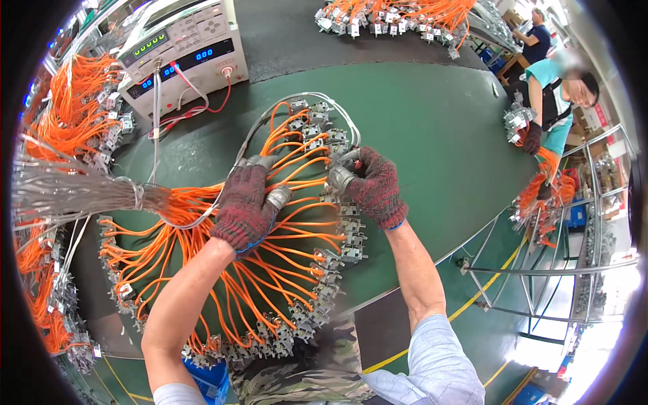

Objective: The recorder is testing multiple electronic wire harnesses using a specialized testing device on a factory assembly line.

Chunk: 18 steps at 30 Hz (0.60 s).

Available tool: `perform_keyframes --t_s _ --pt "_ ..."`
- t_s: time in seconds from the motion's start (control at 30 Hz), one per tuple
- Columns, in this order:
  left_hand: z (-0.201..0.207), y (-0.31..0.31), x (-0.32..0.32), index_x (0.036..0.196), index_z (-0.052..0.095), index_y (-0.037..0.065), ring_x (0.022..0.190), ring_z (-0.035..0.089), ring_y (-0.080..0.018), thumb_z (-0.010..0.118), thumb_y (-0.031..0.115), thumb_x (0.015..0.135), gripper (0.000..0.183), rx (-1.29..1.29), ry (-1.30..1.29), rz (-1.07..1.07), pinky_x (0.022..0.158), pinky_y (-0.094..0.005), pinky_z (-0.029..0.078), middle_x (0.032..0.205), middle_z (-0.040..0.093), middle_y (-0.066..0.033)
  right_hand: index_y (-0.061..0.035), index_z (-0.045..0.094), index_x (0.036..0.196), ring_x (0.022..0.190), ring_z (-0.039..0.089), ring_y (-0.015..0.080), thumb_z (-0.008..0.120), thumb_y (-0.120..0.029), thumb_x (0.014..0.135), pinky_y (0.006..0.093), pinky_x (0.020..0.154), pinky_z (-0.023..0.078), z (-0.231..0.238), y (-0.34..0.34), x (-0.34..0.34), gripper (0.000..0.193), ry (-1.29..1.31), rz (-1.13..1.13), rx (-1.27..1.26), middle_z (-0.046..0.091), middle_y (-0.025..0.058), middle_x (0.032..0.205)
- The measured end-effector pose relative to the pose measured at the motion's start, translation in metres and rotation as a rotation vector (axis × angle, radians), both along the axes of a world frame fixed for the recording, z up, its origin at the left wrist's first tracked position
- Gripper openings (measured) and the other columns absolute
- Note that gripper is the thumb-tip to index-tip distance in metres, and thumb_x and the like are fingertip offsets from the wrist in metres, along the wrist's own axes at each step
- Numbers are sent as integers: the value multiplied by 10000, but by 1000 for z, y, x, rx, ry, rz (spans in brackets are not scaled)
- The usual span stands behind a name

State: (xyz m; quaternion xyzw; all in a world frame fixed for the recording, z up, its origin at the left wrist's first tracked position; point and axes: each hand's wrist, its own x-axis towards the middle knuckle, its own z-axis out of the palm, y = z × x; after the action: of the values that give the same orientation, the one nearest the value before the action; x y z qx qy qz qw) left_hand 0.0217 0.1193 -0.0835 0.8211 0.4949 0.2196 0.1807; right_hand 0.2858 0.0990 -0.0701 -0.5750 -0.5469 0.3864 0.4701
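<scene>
A fan of orange wires (297,228) spreads over the green tabletop, each wire running to a small grey metal-and-plastic connector (354,233). My left hand (244,206), in a dark red and grey knit glove with silvery worn fingertips, lies on the wires with its fingers stretched out and thumb apart. At the upper right of the fan my right hand (375,189), gloved alike, pinches beside the connectors. A grey-white lead (251,131) arcs over the wires and runs into that grip; its tip is hidden by the fingers. The bundled grey sleeves (81,191) gather the wires at left.
A bench test instrument (181,57) with lit displays stands at the back left, leads plugged in. More orange wire bundles lie at left (74,101) and at the back (398,17). A co-worker (557,101) handles similar connectors at right, near a metal-tube rack (540,271).
</scene>
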Motion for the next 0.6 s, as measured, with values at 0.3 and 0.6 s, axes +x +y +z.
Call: perform_keyframes --t_s 0.3,0.6 --pt "-20 -11 1 1453 557 51 1422 480 -468 644 398 1010 569 131 95 39 1244 -557 317 1477 576 -240 -42 737 972 731 598 62 841 -89 853 275 677 554 -4 -4 -9 165 -177 51 106 681 -12 806" --pt "-31 -9 -1 1467 556 53 1430 495 -399 621 424 1012 591 173 125 36 1256 -532 300 1498 576 -213 -37 735 1028 732 611 98 819 -50 827 306 668 539 3 -3 -12 218 -263 121 93 687 33 861"
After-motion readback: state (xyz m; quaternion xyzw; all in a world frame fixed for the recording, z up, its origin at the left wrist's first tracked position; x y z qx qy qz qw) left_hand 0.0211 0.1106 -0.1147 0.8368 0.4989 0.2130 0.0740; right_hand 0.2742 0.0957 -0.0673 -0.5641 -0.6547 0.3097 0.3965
